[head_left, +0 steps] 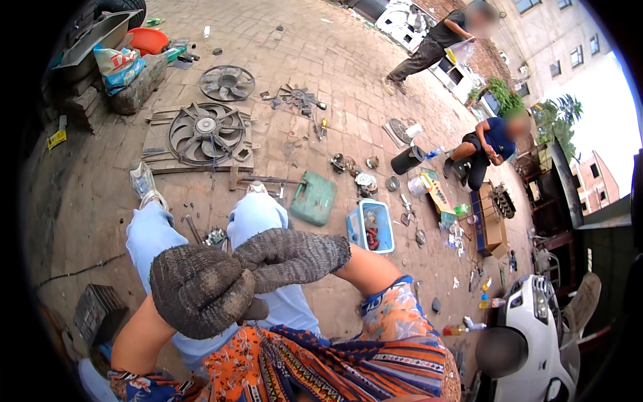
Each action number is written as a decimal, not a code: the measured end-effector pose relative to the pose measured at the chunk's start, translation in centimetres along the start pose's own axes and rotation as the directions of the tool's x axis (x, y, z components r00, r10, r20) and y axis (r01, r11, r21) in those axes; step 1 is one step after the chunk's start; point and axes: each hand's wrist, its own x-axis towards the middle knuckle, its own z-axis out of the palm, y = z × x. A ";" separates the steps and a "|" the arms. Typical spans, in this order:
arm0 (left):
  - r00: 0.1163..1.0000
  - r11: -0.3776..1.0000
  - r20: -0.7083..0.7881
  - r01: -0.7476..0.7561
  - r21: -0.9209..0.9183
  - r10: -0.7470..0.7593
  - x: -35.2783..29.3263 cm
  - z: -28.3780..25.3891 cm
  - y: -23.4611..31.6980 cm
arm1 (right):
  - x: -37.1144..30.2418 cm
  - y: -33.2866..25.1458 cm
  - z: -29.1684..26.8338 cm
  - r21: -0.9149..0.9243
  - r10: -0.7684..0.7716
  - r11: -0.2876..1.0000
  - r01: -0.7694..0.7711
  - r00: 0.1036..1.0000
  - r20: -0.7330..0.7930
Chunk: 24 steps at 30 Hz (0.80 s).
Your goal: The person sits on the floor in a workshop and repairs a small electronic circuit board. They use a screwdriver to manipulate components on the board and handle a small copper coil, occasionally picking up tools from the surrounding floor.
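Both of my hands wear dark grey knitted work gloves and meet above my lap. My left hand (201, 291) is curled, fingers folded in. Against it rests my right hand (295, 258), its fingers closed and pointing toward the left. Whatever lies between them, if anything, is hidden. On the ground between my shins is a small part with metal and green bits (216, 236), beside a thin rod (193, 229). Past my feet lie a hammer (268, 179) and a green plastic case (315, 198). To the right stands a blue-and-white basket (383, 213) with reddish items inside.
Ahead lie a framed radiator fan (205, 127), a round fan (228, 83) and loose fan blades (298, 99). A black cylinder (407, 160) and metal parts are at right. One person crouches (492, 144); another stands farther off (435, 43). A dark crate (98, 312) is at left.
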 end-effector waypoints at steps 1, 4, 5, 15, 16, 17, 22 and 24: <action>0.997 0.996 -0.027 0.067 -0.056 -0.069 -0.3 0.3 0.0 | 0.0 -0.3 0.1 -0.051 -0.011 0.999 0.010 1.000 -0.020; 0.975 0.967 -0.031 0.214 -0.138 -0.220 0.5 0.1 0.2 | -0.3 -0.9 0.0 -0.255 -0.111 0.963 0.090 0.992 -0.068; 0.966 0.950 -0.015 0.249 -0.186 -0.257 0.7 0.1 0.1 | -0.3 -0.9 -0.2 -0.354 -0.192 0.922 0.158 0.979 -0.065; 0.670 0.541 0.114 0.678 -0.498 -0.734 1.4 1.2 0.3 | -0.8 -2.0 -0.6 -0.646 -0.340 0.750 0.142 0.921 -0.193; 0.640 0.500 0.128 0.695 -0.517 -0.757 1.1 1.4 -0.1 | -0.8 -2.7 -0.8 -0.611 -0.292 0.783 0.112 0.935 -0.203; 0.608 0.455 0.145 0.712 -0.535 -0.781 0.9 1.6 -0.2 | -0.7 -3.3 -0.7 -0.573 -0.241 0.816 0.079 0.947 -0.212; 0.496 0.292 0.061 0.601 -0.744 -0.866 0.8 2.1 0.3 | 0.8 -3.3 -0.3 -0.480 -0.221 0.877 0.015 0.900 -0.376; 0.615 0.542 -0.095 0.599 -0.590 -0.783 0.6 2.0 0.3 | 1.1 -3.2 -0.2 -0.603 -0.322 0.796 0.044 0.875 -0.361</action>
